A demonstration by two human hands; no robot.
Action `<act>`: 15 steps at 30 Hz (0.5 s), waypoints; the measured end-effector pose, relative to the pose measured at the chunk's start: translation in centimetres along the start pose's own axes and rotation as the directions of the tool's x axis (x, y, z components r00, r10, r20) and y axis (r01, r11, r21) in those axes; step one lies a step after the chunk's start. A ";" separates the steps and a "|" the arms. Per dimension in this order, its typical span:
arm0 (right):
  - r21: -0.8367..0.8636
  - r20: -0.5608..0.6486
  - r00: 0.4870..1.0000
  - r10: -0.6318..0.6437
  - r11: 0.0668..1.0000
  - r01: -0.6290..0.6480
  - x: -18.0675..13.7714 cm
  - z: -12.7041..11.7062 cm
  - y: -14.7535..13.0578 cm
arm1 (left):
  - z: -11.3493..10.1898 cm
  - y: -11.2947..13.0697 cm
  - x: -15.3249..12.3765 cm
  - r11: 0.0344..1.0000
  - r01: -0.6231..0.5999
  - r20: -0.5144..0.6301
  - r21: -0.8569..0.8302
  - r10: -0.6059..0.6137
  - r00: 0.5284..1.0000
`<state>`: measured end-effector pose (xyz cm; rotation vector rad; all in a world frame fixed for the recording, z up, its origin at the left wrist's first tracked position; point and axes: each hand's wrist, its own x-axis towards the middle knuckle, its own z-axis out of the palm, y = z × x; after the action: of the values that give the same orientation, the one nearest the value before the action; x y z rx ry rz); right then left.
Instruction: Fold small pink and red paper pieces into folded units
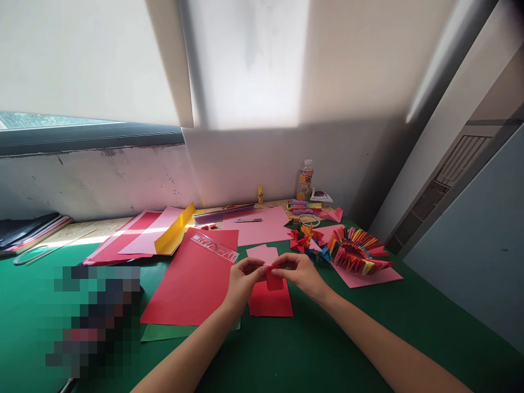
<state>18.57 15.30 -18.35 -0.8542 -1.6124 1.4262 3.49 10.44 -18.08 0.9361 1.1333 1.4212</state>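
Between my two hands is a small piece of red paper [274,279], pinched at its upper edge. My left hand [248,278] grips its left side with thumb and fingers, and my right hand [301,273] pinches the right side. The fingertips partly cover the paper, so its folds are hard to make out. Below it on the table lies a larger red paper rectangle [271,304], with pale pink paper [262,252] just behind. To the left, a big red sheet [192,284] carries a clear plastic ruler [214,248] on its far end.
A ring of folded colourful paper [358,251] and several folded paper pieces [305,238] sit at right. Behind are a pen [248,220], a yellow glue stick [260,194] and a drink bottle [305,181]. Folded yellow paper [176,232] and a blurred-out object [98,316] are at left on the green table [335,349].
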 end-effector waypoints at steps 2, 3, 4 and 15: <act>-0.010 0.010 1.000 -0.001 1.000 0.001 0.0 0.0 0.0 | 0.0 0.0 0.0 1.000 -0.002 -0.004 0.001 0.002 1.000; -0.014 0.016 1.000 -0.001 1.000 0.001 0.0 0.0 0.1 | 0.0 -0.1 0.0 1.000 -0.008 -0.006 0.005 0.008 1.000; -0.018 0.021 1.000 0.000 1.000 0.001 0.0 0.0 0.1 | 0.0 -0.1 0.0 1.000 -0.017 -0.008 0.011 0.017 1.000; 0.046 0.035 0.997 0.063 0.997 -0.065 0.1 0.1 0.5 | -0.1 -0.5 0.1 0.985 -0.125 0.011 0.121 0.125 0.992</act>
<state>18.43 15.43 -18.87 -0.8657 -1.5826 1.5249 3.45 10.54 -18.60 1.1118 1.1859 1.4627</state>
